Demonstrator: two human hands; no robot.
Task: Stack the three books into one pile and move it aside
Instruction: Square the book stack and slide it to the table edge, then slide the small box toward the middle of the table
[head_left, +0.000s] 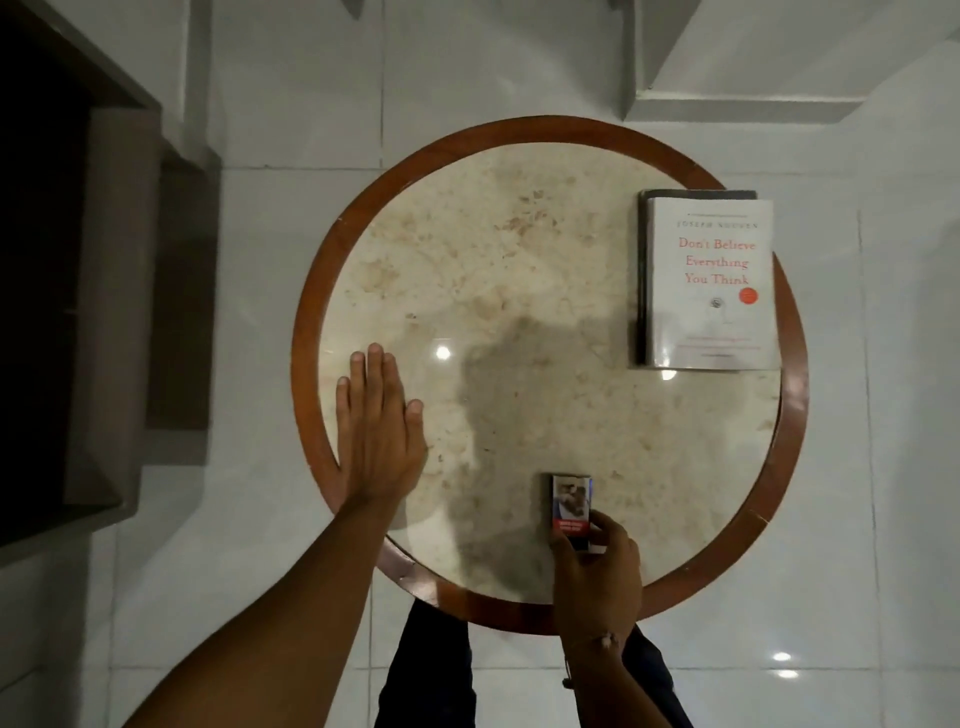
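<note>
a round marble-topped table (358, 218) with a wooden rim stands on glossy white floor tiles (291, 93).

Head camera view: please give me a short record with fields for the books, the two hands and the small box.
table: round table, marble top, brown wooden rim
books: book pile at right edge, white book on top, dark one beneath
left hand: flat, palm down on table, holding nothing
right hand: grips small box at near edge

A pile of books (709, 283), white cover with red title on top, lies flat at the table's (519, 260) right edge.
</note>
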